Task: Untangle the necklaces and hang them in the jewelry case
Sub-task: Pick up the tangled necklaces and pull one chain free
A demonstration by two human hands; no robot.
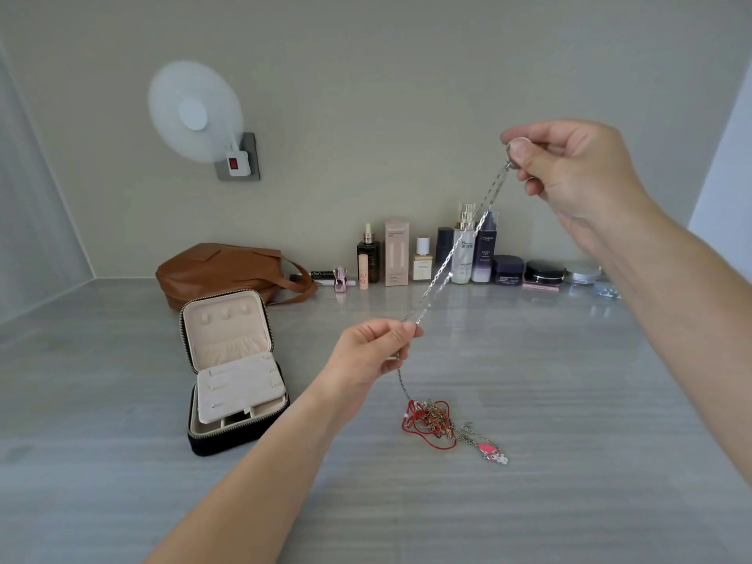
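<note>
On the counter (569, 400) lies the tangle of necklaces (437, 421), red cord and chains mixed, to the right of the open jewelry case (234, 376). From it one silver chain (447, 272) rises to the left hand (374, 352), whose grip is closed, thumb and forefinger pinching the chain. From there the chain runs taut, slanting up and to the right, to the right hand (569, 177), whose fingertips are clamped on its round end.
</note>
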